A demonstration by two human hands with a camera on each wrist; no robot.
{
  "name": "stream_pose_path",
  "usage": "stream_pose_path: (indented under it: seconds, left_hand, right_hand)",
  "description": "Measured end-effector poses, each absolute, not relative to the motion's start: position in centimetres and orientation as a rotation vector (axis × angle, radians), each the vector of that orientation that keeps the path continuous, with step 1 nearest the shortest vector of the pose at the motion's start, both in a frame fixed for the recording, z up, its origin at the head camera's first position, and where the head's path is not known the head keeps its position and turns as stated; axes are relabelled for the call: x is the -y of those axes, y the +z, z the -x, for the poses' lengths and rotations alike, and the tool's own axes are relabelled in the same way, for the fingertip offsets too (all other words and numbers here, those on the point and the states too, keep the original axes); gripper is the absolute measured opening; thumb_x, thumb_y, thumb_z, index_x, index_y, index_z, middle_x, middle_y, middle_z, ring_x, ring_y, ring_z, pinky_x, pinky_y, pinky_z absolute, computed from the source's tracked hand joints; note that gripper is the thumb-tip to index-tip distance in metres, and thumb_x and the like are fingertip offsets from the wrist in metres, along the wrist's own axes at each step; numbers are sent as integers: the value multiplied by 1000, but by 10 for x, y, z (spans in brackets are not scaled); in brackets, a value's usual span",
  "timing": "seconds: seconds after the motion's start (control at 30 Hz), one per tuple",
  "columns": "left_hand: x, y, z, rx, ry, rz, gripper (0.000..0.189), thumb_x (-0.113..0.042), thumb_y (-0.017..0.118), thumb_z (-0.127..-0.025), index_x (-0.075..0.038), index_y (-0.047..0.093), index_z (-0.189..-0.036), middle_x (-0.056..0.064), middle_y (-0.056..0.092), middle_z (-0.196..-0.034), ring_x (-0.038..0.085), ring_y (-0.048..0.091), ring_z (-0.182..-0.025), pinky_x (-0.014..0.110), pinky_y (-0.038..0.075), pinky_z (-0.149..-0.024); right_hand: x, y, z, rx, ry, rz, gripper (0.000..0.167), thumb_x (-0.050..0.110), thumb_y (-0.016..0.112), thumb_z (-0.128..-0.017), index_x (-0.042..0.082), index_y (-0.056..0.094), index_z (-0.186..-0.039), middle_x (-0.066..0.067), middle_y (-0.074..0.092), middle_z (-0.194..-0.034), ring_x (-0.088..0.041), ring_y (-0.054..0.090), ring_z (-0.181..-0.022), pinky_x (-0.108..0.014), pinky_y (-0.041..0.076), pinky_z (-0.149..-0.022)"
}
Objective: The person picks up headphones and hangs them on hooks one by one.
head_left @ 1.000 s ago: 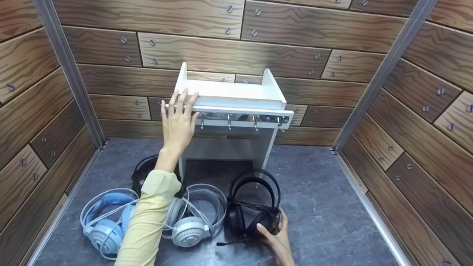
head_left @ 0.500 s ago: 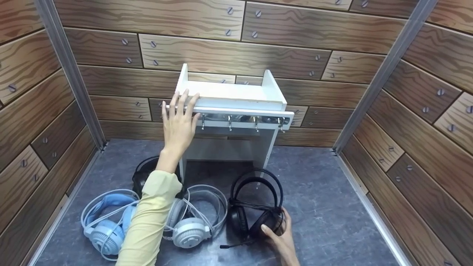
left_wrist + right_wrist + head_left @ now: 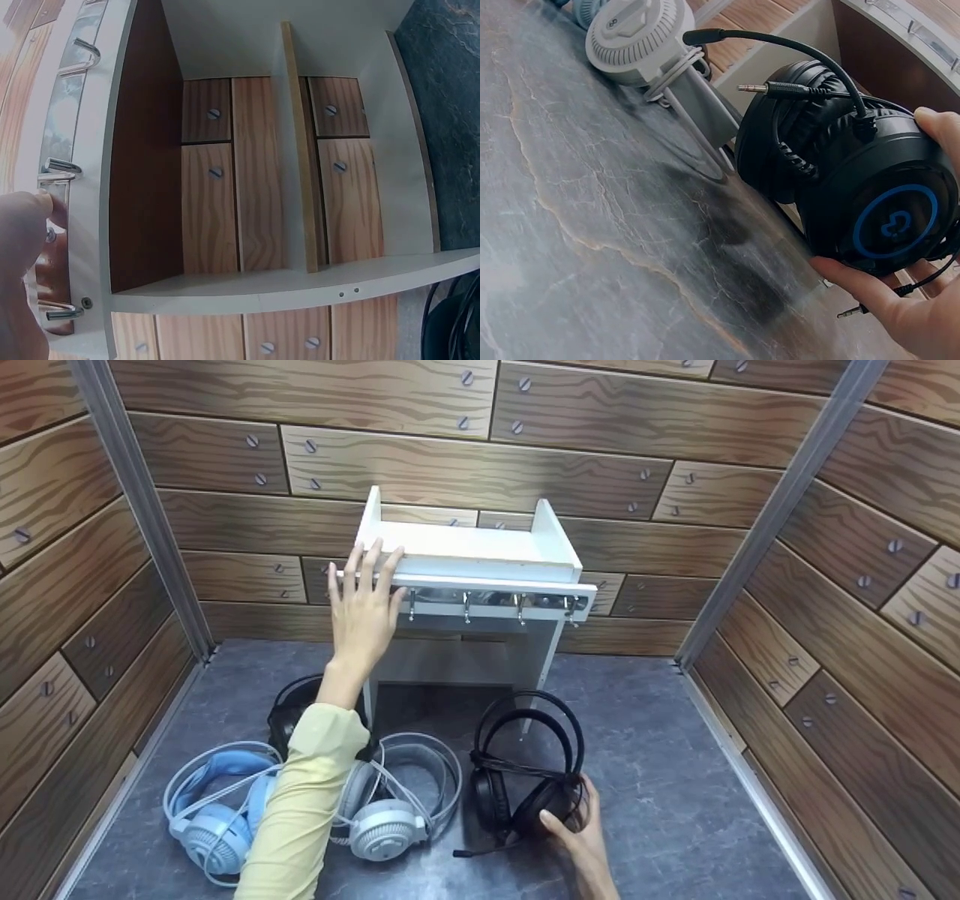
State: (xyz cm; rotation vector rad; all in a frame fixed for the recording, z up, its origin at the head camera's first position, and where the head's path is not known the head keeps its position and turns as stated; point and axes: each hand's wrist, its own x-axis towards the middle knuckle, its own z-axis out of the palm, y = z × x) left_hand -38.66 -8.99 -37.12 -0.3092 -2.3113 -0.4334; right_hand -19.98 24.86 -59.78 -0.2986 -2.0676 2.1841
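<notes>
In the head view my left hand (image 3: 361,619) rests with straight fingers on the left end of a white rack (image 3: 465,542). Its thumb lies at the front of the hook rail (image 3: 491,613), which bears several metal hooks. My right hand (image 3: 581,840) grips a black headset (image 3: 491,801) by its right ear cup, headband up, in front of the rack. Seen from the right wrist, fingers and thumb hold the ear cup (image 3: 892,214) with the blue ring, and the microphone boom (image 3: 780,43) points left. Two cable plugs (image 3: 769,88) stick out near the cups.
A white headset (image 3: 386,832), a light blue headset (image 3: 214,836) and another black headset (image 3: 285,724), partly behind my left sleeve (image 3: 307,802), lie to the left on the dark marbled surface (image 3: 660,780). Wood-patterned walls (image 3: 600,427) enclose the back and sides.
My right hand and the black headset have moved slightly right and up, toward the rack. My left hand stays in place on the rack.
</notes>
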Motion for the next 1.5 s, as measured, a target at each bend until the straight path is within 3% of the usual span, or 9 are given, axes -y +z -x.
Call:
stream_pose_path:
  seconds: [0.2, 0.4, 0.73, 1.5]
  left_hand:
    - [90, -371, 387, 2297, -450, 312, 54, -36, 48, -106, -30, 34, -158, 1, 25, -166, 27, 12, -155, 56, -2, -124]
    - [88, -370, 387, 2274, -454, 319, 55, -35, 51, -105, -30, 35, -157, 2, 26, -165, 28, 13, -154, 56, -2, -124]
    - [85, -370, 388, 2290, -443, 307, 54, -37, 49, -106, -30, 34, -157, 1, 26, -165, 27, 13, -154, 59, 3, -124]
    - [89, -374, 391, 2278, -451, 307, 54, -38, 49, -105, -31, 34, -157, 1, 26, -165, 27, 13, -155, 56, -1, -124]
  right_hand:
    - [-250, -593, 203, 2065, 2142, 287, 101, 14, 78, -88, 21, 11, -163, -21, 32, -161, -32, 36, -143, -29, 50, -95]
    - [-254, -591, 204, 2039, 2120, 266, 99, 9, 79, -86, 22, 16, -162, -19, 40, -157, -11, 53, -126, -25, 52, -92]
    - [-257, -583, 205, 2016, 2113, 236, 98, 6, 76, -87, 20, 15, -162, -18, 37, -159, 2, 52, -121, -19, 48, -96]
    - [-260, -577, 206, 1984, 2088, 197, 97, 2, 77, -85, 22, 21, -161, -15, 42, -155, 0, 52, -125, -18, 44, -102]
